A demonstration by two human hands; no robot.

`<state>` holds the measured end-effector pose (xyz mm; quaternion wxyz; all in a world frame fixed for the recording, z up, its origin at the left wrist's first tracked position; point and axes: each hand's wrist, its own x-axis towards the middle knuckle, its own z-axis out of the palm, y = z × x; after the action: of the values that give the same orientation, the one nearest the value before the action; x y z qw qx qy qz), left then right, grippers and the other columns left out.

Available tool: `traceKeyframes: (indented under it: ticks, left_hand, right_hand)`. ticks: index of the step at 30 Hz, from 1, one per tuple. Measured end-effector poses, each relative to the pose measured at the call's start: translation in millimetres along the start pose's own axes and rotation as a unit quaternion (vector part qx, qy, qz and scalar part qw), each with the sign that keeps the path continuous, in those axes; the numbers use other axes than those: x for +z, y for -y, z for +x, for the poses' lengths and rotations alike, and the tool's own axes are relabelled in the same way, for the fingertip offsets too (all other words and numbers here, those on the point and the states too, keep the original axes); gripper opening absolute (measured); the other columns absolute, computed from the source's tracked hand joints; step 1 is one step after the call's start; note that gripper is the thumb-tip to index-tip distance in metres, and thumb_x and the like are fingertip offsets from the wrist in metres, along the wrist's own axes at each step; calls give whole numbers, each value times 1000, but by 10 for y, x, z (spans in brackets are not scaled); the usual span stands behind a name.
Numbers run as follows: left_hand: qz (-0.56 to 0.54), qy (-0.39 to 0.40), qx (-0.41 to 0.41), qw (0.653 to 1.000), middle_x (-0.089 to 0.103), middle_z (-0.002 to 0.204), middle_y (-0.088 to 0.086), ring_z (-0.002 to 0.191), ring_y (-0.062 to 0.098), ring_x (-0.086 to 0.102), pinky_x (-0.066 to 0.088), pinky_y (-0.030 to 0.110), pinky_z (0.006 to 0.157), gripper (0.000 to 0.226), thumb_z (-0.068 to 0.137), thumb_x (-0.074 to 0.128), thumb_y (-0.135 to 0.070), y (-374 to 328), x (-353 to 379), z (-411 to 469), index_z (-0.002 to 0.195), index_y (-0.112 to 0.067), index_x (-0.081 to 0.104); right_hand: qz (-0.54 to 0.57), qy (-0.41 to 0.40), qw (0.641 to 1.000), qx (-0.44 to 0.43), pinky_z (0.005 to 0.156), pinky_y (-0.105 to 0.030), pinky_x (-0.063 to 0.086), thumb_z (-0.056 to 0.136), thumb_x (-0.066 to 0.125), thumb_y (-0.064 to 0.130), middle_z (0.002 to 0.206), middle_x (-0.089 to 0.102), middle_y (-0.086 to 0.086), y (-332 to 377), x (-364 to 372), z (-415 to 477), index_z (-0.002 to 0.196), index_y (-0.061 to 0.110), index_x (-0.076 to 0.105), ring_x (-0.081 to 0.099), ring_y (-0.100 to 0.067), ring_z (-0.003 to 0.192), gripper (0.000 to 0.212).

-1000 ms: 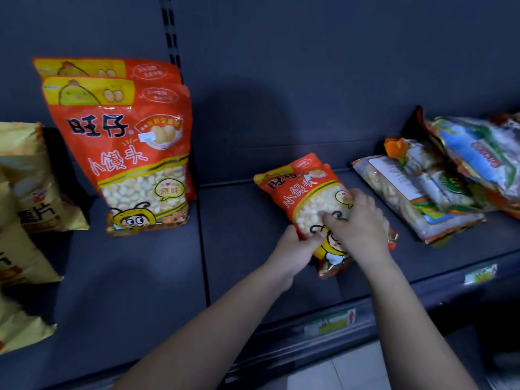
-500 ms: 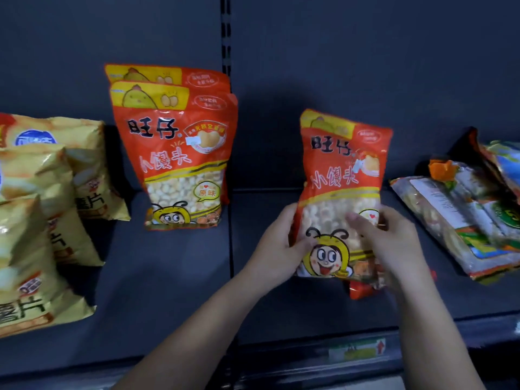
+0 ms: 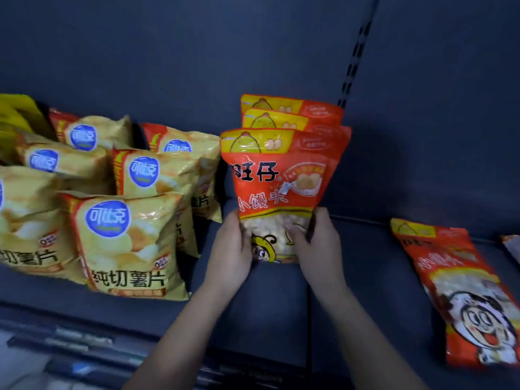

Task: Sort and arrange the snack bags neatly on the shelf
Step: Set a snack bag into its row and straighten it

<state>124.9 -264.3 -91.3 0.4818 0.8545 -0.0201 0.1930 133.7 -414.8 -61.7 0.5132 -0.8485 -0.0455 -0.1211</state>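
Observation:
I hold an orange snack bag (image 3: 277, 181) upright by its lower part, my left hand (image 3: 232, 249) on its left side and my right hand (image 3: 316, 244) on its right. It stands directly in front of two matching orange bags (image 3: 292, 112) that lean against the shelf's back wall. Another orange bag (image 3: 461, 294) of the same kind lies flat on the shelf to the right. Several yellow chip bags (image 3: 123, 243) stand in rows on the left.
The dark shelf board (image 3: 365, 266) has bare room between the held bag and the flat bag. A slotted upright (image 3: 354, 57) runs up the back wall. The edge of one more bag (image 3: 513, 246) shows at the far right. Price rails (image 3: 84, 358) line the front edge.
The orange bag went from lying flat on the right to upright, then was carried left and set in front of the two standing orange bags. The view shifted left.

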Motion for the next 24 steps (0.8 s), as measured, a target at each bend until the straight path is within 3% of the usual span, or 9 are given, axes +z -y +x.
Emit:
traceKeyframes:
  ticks: [4,7,10,12,15,18,24]
  left_hand:
    - [-20,-10,21,1000,55,116,-4,110,11,51,41,26,92,33,93,48,-4,33,-75,45,120,-24,45]
    - [-48,32,-23,998,56,119,-4,111,9,53,43,29,93,31,97,46,-29,73,-45,20,126,-20,44]
    - [-77,48,-65,994,57,115,-9,107,-1,53,41,13,87,33,97,38,-43,33,-48,-8,123,-23,45]
    - [-83,52,-94,991,57,109,-13,100,-5,52,37,3,78,27,98,37,-41,-13,-39,7,119,-25,45]
    - [-72,49,-129,988,58,111,-4,101,7,55,38,12,72,33,99,38,-39,-30,8,31,119,-15,49]
    - [-62,55,-140,987,59,112,1,102,13,55,38,23,76,34,99,39,-38,-10,42,-11,117,-12,51]
    - [-32,63,-129,989,59,108,1,100,15,56,39,26,77,25,98,45,-34,49,69,3,111,-14,53]
  right_hand:
    - [31,21,999,6,71,-15,45,88,67,23,101,62,13,-3,68,19,111,22,50,59,2,91,29]
    - [34,54,998,17,70,-6,43,91,62,28,103,61,17,-32,75,7,121,21,48,58,6,92,34]
    - [36,65,997,17,68,-2,41,93,58,28,99,60,23,-56,48,-44,118,25,48,58,15,87,26]
    - [25,54,998,28,69,-5,42,94,57,26,101,61,19,-99,28,-43,113,27,48,59,8,90,21]
    - [-10,87,993,75,72,-13,42,90,64,22,110,62,7,-160,3,-34,117,21,50,59,-9,101,31]
    - [-57,126,986,94,78,-19,41,85,70,19,116,61,3,-211,-15,-79,120,20,49,57,-12,105,41]
    - [-67,119,986,95,82,-21,39,83,71,20,121,60,2,-243,-31,-101,127,17,47,55,-14,111,50]
